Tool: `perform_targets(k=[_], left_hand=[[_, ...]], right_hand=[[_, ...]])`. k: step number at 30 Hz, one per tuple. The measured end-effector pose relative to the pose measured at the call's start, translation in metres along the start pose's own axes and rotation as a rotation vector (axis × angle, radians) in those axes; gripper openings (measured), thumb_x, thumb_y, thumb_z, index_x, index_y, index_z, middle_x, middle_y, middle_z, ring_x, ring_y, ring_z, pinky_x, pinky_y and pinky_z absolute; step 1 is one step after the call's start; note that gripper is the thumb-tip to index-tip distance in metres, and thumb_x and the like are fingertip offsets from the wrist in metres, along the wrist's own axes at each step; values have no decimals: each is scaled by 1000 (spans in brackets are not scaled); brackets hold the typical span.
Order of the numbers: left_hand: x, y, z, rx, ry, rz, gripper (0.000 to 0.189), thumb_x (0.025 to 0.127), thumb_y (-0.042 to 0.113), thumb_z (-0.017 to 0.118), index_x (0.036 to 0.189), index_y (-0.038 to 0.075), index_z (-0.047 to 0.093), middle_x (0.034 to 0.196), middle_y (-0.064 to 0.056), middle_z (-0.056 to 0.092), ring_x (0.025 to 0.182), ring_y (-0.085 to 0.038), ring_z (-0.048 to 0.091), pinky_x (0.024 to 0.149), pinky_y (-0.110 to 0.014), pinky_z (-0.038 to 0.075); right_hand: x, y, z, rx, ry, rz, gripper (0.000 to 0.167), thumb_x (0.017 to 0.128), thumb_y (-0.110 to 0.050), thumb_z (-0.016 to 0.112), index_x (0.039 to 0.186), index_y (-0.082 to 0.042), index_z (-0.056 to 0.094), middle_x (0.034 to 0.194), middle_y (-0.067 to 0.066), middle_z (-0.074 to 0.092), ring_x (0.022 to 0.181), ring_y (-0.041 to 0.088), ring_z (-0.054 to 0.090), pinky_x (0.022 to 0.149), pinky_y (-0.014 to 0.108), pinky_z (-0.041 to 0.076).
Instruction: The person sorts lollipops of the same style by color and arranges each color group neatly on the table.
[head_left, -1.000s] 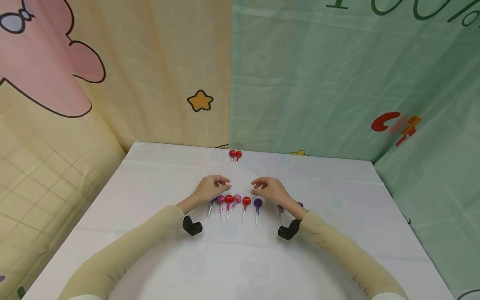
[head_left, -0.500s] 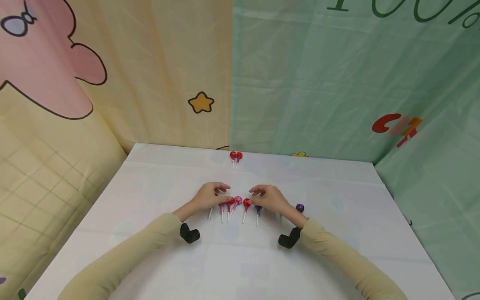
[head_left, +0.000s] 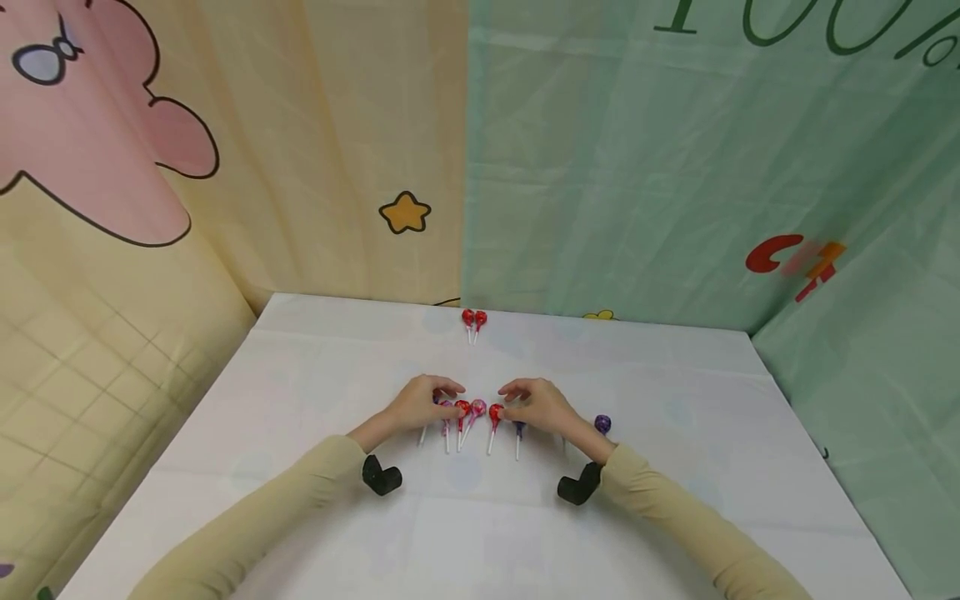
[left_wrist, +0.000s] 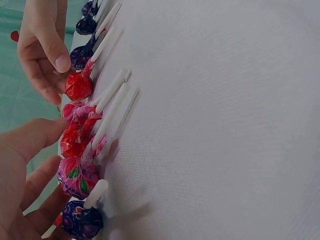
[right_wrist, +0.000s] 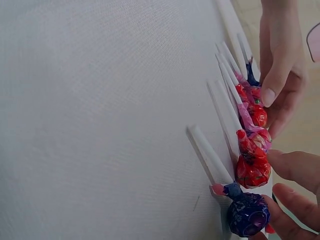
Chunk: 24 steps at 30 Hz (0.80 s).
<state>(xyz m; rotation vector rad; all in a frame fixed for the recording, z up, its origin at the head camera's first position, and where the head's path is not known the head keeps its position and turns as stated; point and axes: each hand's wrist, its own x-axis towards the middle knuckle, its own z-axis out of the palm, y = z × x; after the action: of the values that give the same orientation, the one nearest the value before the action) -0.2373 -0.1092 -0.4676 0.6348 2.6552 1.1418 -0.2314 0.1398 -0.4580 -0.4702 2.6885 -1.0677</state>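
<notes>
A row of wrapped lollipops lies across the white table, sticks toward me. My left hand (head_left: 412,404) is at the left part of the row, its thumb at the head of a red lollipop (left_wrist: 74,141). Its fingers lie along the far side of a pink lollipop (left_wrist: 79,177) and a dark purple lollipop (left_wrist: 82,220). My right hand (head_left: 543,406) has its thumb at another red lollipop (right_wrist: 252,170), its fingers behind a purple lollipop (right_wrist: 248,215). Between the hands is a pink lollipop (head_left: 478,407). Both hands' fingers are loosely bent, gripping nothing.
Two red lollipops (head_left: 474,317) lie together near the table's (head_left: 360,333) back edge. Beyond my right wrist is a purple lollipop (head_left: 602,424); another is mostly hidden under that wrist. Black wrist mounts (head_left: 382,475) hang below both wrists. Printed curtains (head_left: 600,167) stand behind the table.
Both hands have come down and toward me, from just beyond the row to the lollipop heads. The lollipops lie much as before; the head view has tilted slightly up.
</notes>
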Motion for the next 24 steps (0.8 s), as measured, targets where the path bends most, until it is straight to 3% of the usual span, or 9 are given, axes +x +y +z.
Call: perform_targets(k=[8, 16, 24], left_hand=[[2, -1, 4, 45, -23, 21, 33, 82, 25, 77, 111, 10, 71, 96, -1, 69, 83, -10, 52, 74, -23, 43], [2, 3, 4, 57, -33, 25, 30, 83, 21, 75, 110, 9, 71, 104, -4, 71, 90, -12, 56, 82, -29, 46], [3, 6, 5, 67, -33, -12, 29, 83, 21, 75, 109, 9, 73, 106, -4, 72, 91, -12, 57, 85, -32, 47]], right_hand=[[1, 0, 1, -19, -23, -20, 31, 81, -22, 77, 109, -10, 71, 97, 3, 72, 82, 12, 58, 69, 24, 49], [4, -1, 4, -40, -24, -54, 27, 81, -22, 77, 104, -9, 74, 94, 4, 73, 72, 7, 58, 65, 22, 48], [7, -3, 6, -65, -30, 1, 26, 80, -25, 78, 101, -10, 75, 92, 2, 74, 69, 9, 51, 62, 22, 42]])
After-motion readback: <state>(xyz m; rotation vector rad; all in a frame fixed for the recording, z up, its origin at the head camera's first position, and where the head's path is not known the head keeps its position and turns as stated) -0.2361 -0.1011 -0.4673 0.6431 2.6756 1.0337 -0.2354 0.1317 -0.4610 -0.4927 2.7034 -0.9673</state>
